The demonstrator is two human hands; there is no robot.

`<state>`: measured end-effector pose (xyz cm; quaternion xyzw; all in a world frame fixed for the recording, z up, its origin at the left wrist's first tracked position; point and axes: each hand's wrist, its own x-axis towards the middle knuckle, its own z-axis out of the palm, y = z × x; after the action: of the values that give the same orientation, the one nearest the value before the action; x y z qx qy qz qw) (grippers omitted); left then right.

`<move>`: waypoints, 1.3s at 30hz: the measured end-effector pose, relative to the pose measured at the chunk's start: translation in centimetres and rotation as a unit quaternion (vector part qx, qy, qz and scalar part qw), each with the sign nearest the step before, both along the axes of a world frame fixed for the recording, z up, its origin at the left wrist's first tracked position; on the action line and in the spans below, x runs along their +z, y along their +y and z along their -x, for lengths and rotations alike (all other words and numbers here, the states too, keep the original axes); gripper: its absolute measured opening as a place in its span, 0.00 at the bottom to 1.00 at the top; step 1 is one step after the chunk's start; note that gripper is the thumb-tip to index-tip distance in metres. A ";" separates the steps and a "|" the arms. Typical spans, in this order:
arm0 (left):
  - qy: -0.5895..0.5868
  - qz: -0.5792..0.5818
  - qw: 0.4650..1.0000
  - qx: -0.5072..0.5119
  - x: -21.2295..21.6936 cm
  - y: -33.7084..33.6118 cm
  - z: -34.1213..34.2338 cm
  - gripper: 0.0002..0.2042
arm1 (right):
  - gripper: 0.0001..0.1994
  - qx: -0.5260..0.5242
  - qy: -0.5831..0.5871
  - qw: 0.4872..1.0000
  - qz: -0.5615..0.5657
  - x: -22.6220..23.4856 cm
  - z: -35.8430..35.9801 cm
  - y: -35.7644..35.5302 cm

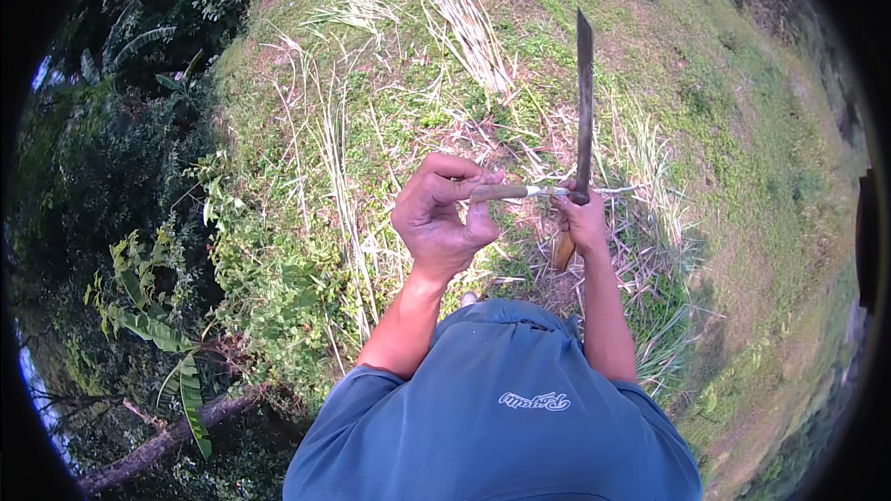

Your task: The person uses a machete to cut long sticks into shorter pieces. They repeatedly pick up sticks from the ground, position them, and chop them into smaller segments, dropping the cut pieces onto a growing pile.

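Note:
Level in front of me, a thin pale stalk (532, 192) with a brownish outer layer at its left end runs between my hands. My left hand (441, 216) pinches that left end between thumb and fingers. My right hand (585, 221) is closed round a machete (584, 102), its long dark blade pointing up and away and its wooden handle (563, 251) below the fist. The stalk passes at the right fingers, by the base of the blade, and a thin tip sticks out beyond them. Whether the right fingers also grip the stalk I cannot tell.
A bundle of cut pale stalks (464, 26) lies on the grass ahead. More loose stalks (336, 153) lie to the left, with a heap of leafy trimmings (661, 167) to the right. Dense bushes and a fallen trunk (172, 445) border the left side.

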<state>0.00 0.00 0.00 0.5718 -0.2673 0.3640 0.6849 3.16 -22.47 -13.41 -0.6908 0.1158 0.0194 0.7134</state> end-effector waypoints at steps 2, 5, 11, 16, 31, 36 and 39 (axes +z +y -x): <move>-0.032 -0.014 0.999 -0.006 0.9 -1.7 -0.2 0.04 | 0.10 -0.017 -0.016 0.999 -0.035 0.2 -0.4 -1.4; -0.079 -0.003 0.997 0.019 2.6 -2.5 -0.4 0.07 | 0.11 -0.056 -0.052 0.996 -0.050 1.7 -0.2 -1.9; -0.104 0.040 0.992 -0.056 3.5 -5.7 -1.2 0.04 | 0.12 -0.098 -0.102 0.990 0.005 2.9 0.1 -4.4; 0.110 0.292 0.895 -0.320 3.6 -9.0 -1.7 0.05 | 0.12 -0.136 -0.109 0.984 -0.048 4.2 0.6 -5.7; 0.301 0.273 0.853 -0.326 -2.0 -13.4 -7.8 0.13 | 0.23 -0.133 -0.152 0.976 -0.085 5.3 1.0 -8.0; -0.047 -0.045 0.954 -0.293 2.4 -10.5 -5.8 0.24 | 0.19 -0.168 -0.167 0.966 -0.101 5.1 1.0 -8.2; -0.082 -0.070 0.891 -0.441 5.3 -9.9 -6.9 0.18 | 0.13 -0.189 -0.184 0.960 -0.095 5.3 0.8 -6.4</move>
<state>6.87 -9.86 5.34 0.4098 -0.5718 0.0500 0.7089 2.36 -28.83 -8.08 -0.5771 0.1089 -0.2326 0.7752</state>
